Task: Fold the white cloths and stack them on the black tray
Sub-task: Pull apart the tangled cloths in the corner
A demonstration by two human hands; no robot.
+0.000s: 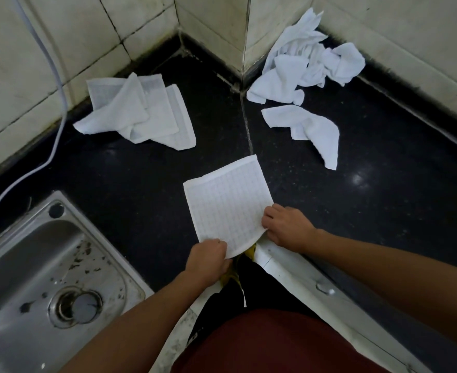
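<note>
A white waffle-weave cloth (228,203) lies flat and square on the black countertop (130,184) near its front edge. My left hand (208,255) pinches the cloth's near corner. My right hand (286,224) grips its right corner. More white cloths lie loose: a crumpled pile (138,111) at the back left, a bigger heap (310,57) in the back right corner, and one single cloth (310,127) in front of that heap. No black tray shows in view.
A steel sink (42,270) is set into the counter at the lower left. A white cable (58,117) hangs down the tiled wall (33,49) onto the counter. A tiled pillar corner (241,36) juts out at the back.
</note>
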